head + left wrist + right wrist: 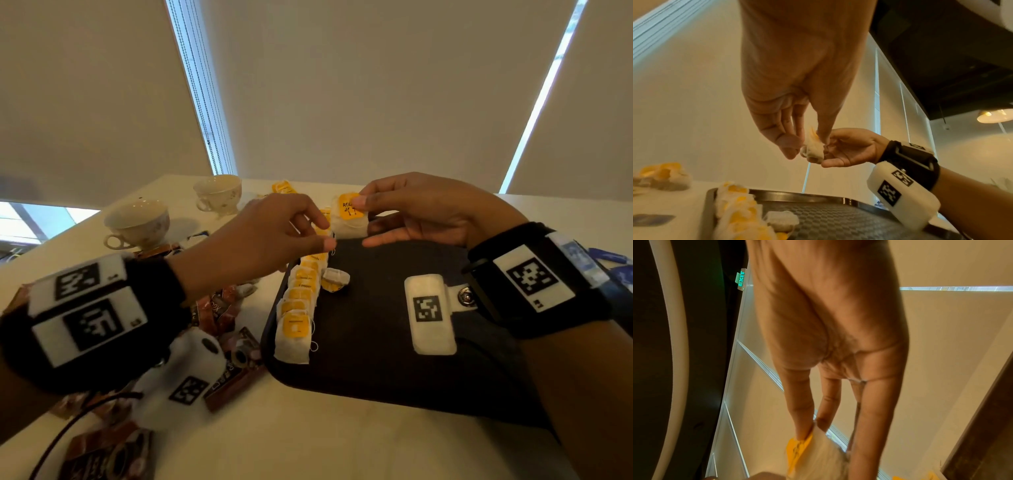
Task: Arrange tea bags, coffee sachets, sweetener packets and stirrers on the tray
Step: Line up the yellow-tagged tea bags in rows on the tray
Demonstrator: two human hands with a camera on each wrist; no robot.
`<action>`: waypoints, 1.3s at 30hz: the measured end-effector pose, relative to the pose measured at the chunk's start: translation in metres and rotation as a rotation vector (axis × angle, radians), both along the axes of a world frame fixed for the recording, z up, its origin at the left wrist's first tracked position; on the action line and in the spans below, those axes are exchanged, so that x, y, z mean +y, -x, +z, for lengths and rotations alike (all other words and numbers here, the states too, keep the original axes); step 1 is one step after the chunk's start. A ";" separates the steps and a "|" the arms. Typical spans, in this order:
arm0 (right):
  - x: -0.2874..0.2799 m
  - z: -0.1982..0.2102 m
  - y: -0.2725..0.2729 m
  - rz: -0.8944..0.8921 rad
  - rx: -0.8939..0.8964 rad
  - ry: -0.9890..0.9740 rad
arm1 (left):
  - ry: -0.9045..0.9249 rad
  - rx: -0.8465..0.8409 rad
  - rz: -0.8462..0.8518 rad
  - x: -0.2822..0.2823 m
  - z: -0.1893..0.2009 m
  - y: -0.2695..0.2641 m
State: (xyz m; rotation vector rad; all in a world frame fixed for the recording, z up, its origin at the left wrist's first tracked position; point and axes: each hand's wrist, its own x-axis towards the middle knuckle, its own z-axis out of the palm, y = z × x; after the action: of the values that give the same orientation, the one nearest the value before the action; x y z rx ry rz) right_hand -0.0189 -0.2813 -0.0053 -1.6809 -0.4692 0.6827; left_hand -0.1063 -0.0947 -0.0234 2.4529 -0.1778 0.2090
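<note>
The pale table carries a dark tray, and two empty teacups stand at the far left. Brown coffee sachets lie scattered on the table left of the tray. Along the tray's left edge runs a row of tea bags with yellow tags, overlapping one another — one loose bag sits just beside the row. Above the tray's far end, the right hand pinches a tea bag by its yellow tag. The left hand pinches the same bag's left side with thumb and fingertips.
</note>
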 end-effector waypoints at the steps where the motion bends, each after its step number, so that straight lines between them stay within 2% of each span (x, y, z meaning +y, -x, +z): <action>1: 0.000 0.000 -0.001 0.006 -0.005 0.006 | 0.025 -0.002 0.005 -0.004 0.000 -0.005; 7: 0.000 -0.001 -0.001 0.080 -0.033 0.072 | 0.091 -0.072 -0.038 -0.016 0.009 -0.020; 10: -0.001 0.000 0.000 0.096 -0.038 0.091 | 0.113 -0.051 -0.034 -0.010 0.013 -0.015; 17: -0.003 -0.001 0.000 0.062 -0.101 0.165 | 0.153 0.409 -0.140 0.008 0.004 0.031; 22: -0.004 0.000 0.002 0.055 -0.109 0.172 | 0.202 0.551 -0.114 0.018 -0.022 0.041; 28: -0.007 0.001 0.000 0.041 -0.104 0.179 | 0.186 0.554 -0.125 0.018 -0.033 0.048; 34: -0.007 0.000 -0.003 0.035 -0.124 0.211 | -0.080 0.437 -0.117 0.014 -0.034 0.050; 39: -0.009 0.001 -0.004 0.032 -0.121 0.185 | -0.042 0.387 -0.137 0.010 -0.030 0.054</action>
State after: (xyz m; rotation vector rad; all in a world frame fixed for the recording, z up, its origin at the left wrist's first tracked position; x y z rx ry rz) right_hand -0.0149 -0.2907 -0.0045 -1.9000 -0.5328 0.6659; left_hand -0.1599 -0.0845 -0.0535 2.4565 -0.1802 -0.3308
